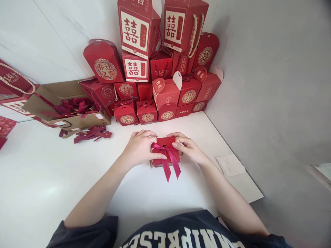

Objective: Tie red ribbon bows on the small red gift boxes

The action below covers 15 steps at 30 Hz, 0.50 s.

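A small red gift box [160, 162] stands on the white table in front of me, with a magenta ribbon [167, 172] tied in a bow across its top and two tails hanging down the near side. My left hand [139, 147] grips the box's left side, thumb laid over the front by the ribbon. On the opposite side my right hand [188, 148] has its fingers curled at the box's upper right corner, close to the bow. A bit of twisted cord handle [151, 164] shows below my left palm.
Red gift boxes [147, 113] are stacked against the wall behind. To the left stands an open cardboard carton [85, 121] holding magenta ribbons, with more ribbons [93, 134] lying before it. A folded white cloth [230, 164] lies near the table's right edge.
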Each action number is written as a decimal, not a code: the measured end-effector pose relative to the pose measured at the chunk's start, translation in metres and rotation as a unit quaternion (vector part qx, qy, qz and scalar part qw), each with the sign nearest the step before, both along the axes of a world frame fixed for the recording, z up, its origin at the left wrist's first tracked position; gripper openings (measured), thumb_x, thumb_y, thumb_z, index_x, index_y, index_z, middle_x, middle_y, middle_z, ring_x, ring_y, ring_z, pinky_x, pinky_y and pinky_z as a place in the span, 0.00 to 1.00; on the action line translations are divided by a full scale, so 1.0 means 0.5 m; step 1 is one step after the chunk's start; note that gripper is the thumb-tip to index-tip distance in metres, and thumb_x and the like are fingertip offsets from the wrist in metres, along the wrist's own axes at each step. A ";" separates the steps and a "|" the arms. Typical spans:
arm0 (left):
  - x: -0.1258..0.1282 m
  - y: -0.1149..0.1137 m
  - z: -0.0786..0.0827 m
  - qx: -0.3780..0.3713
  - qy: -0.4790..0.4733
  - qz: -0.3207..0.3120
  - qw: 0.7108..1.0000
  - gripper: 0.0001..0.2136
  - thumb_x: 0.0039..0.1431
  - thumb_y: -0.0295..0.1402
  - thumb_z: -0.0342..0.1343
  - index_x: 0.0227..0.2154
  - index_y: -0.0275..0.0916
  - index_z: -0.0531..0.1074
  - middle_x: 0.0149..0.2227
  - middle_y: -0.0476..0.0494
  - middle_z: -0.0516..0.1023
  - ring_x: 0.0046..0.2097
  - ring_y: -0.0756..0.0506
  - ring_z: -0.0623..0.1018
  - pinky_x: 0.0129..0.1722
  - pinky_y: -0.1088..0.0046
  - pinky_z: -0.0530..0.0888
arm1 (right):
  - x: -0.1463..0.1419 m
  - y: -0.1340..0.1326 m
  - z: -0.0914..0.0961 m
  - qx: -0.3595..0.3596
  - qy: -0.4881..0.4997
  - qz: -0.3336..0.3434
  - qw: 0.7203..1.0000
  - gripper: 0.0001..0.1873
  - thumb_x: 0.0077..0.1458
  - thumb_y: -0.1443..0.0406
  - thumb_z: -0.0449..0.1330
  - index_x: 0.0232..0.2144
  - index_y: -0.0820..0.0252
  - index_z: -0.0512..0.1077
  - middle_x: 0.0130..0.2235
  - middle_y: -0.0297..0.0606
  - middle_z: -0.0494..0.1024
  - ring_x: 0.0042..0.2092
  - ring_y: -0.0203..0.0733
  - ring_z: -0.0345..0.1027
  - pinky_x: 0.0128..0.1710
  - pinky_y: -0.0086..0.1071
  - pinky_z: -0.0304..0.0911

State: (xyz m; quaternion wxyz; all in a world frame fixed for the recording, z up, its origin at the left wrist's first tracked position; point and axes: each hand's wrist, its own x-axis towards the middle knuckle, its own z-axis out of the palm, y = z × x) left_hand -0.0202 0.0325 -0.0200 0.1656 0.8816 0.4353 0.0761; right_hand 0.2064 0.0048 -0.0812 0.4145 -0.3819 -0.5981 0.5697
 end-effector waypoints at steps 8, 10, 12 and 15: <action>-0.001 -0.002 0.005 0.014 0.003 0.006 1.000 0.26 0.43 0.63 0.58 0.30 0.43 0.77 0.44 0.42 0.76 0.48 0.36 0.72 0.50 0.55 0.61 | 0.000 0.000 0.001 0.007 -0.002 -0.006 1.000 0.21 0.59 0.54 0.57 0.21 0.61 0.64 0.54 0.43 0.68 0.32 0.34 0.69 0.22 0.30 0.66; -0.001 -0.002 0.005 0.017 0.002 0.009 1.000 0.26 0.43 0.62 0.58 0.29 0.43 0.77 0.44 0.42 0.77 0.48 0.36 0.72 0.51 0.54 0.60 | -0.001 0.001 0.001 0.006 -0.001 -0.010 1.000 0.21 0.59 0.54 0.57 0.20 0.61 0.64 0.54 0.43 0.69 0.34 0.36 0.70 0.22 0.30 0.67; -0.001 -0.001 0.005 0.021 0.001 0.011 1.000 0.25 0.43 0.62 0.59 0.29 0.43 0.77 0.44 0.42 0.77 0.48 0.36 0.72 0.51 0.53 0.60 | -0.003 0.002 0.000 0.001 0.003 -0.011 1.000 0.21 0.58 0.54 0.58 0.20 0.61 0.64 0.54 0.44 0.69 0.32 0.35 0.69 0.21 0.29 0.65; -0.002 0.000 0.005 0.022 -0.002 0.013 1.000 0.24 0.44 0.61 0.59 0.27 0.42 0.76 0.43 0.43 0.77 0.48 0.36 0.72 0.52 0.53 0.60 | -0.006 0.003 0.001 -0.008 0.010 -0.009 1.000 0.21 0.59 0.54 0.57 0.21 0.61 0.63 0.55 0.43 0.69 0.27 0.32 0.66 0.20 0.30 0.62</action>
